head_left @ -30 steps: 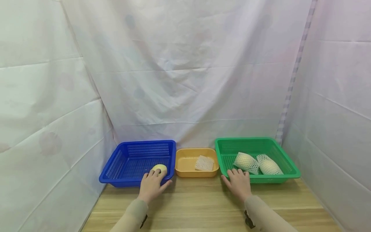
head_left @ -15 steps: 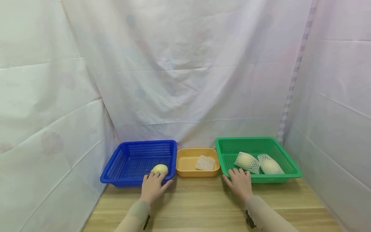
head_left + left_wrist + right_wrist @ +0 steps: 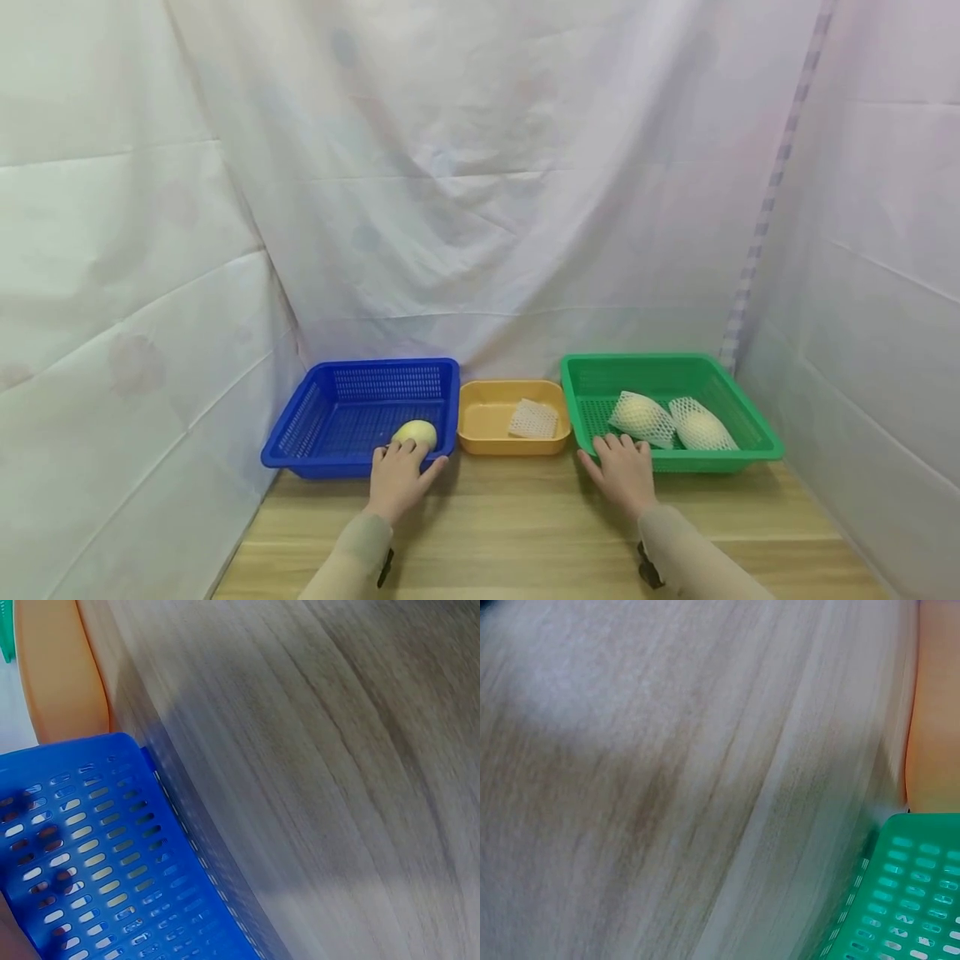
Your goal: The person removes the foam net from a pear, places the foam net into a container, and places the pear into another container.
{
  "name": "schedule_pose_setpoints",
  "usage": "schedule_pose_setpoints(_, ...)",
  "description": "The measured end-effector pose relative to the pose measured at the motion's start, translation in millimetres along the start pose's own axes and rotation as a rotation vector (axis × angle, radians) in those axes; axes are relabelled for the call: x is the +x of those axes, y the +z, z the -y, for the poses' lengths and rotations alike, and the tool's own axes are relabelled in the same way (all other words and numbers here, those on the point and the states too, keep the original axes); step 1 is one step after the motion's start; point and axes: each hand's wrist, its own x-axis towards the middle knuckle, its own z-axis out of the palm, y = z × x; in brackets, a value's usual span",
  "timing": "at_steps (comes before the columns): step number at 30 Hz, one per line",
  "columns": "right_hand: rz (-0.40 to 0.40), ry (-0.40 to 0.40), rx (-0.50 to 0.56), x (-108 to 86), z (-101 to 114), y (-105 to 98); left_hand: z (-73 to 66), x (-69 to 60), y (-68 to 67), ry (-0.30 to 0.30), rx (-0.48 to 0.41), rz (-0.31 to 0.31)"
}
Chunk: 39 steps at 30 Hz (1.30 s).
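The left hand [image 3: 399, 477] rests relaxed on the near rim of the blue basket [image 3: 333, 463], fingertips touching or just beside the pale fruit [image 3: 418, 432] inside, near right. The right hand [image 3: 625, 473] lies loosely over the green basket [image 3: 720, 457]'s near rim.

Creased white curtains [image 3: 465, 208] hang behind and on both sides — faintly spotted, tinged pink at the upper right. Below lies a wooden table [image 3: 510, 525] — light brown, streaked with grain.
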Motion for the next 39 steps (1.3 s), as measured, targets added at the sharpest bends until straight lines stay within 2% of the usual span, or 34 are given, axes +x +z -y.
schedule_pose_setpoints(9,0.036,-0.007,0.009,1.0,-3.6,0.3,0.1,0.6,2.3,-0.007,0.024,0.010)
schedule_pose_setpoints(13,0.079,-0.004,0.019,1.8,-4.3,-3.1,-1.3,-0.4,1.5,-0.013,0.014,0.016)
schedule_pose_setpoints(16,0.115,0.021,0.056,3.9,-2.8,-8.4,-1.7,-1.0,1.0,-0.017,0.007,0.013)
schedule_pose_setpoints(23,0.146,0.096,0.158,12.1,-0.9,-21.6,-0.9,-0.2,1.1,-0.018,0.016,0.022)
schedule_pose_setpoints(30,0.184,0.137,0.244,26.7,-9.0,-33.5,-1.0,-0.6,1.9,-0.008,0.008,-0.004)
schedule_pose_setpoints(39,0.186,0.137,0.301,53.0,-24.8,-49.1,-0.1,-0.7,3.0,-0.014,0.012,-0.004)
